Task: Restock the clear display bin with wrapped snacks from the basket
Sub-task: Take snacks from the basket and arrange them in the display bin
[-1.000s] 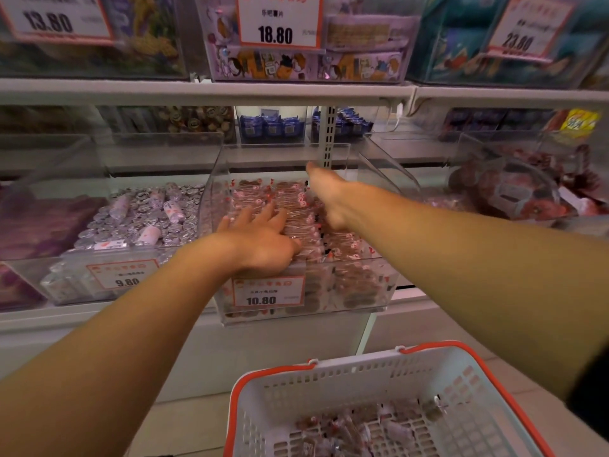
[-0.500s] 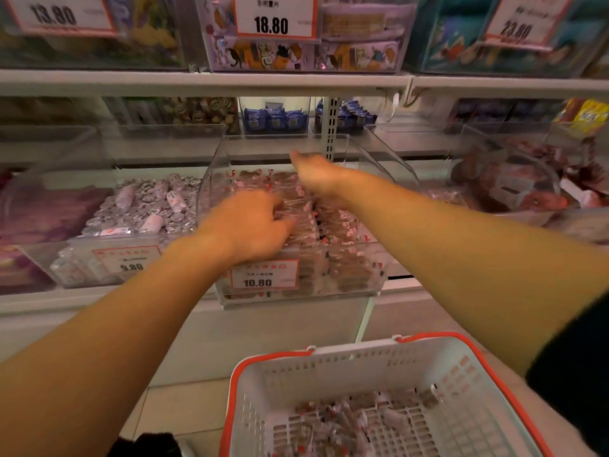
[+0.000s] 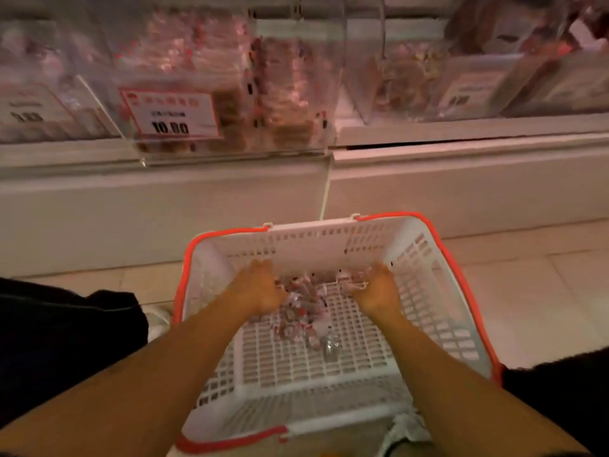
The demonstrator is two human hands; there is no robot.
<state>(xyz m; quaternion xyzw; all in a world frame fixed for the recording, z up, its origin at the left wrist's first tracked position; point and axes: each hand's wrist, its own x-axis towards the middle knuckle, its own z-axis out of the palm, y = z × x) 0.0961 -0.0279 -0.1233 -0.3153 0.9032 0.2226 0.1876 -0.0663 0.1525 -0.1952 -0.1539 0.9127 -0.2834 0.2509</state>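
Both hands are down in the basket [image 3: 428, 258] now, left hand [image 3: 260, 288] and right hand [image 3: 375, 286] bracketing the wrapped snacks [image 3: 303, 308] heaped mid-floor, fingers loosely cupped against the pile, nothing clearly gripped yet. Best to sweep inward and scoop from underneath, then carry the load up to the clear display bin [image 3: 290, 77] at twelve o'clock.

"10.80" on the bin's price tag [image 3: 171, 113]
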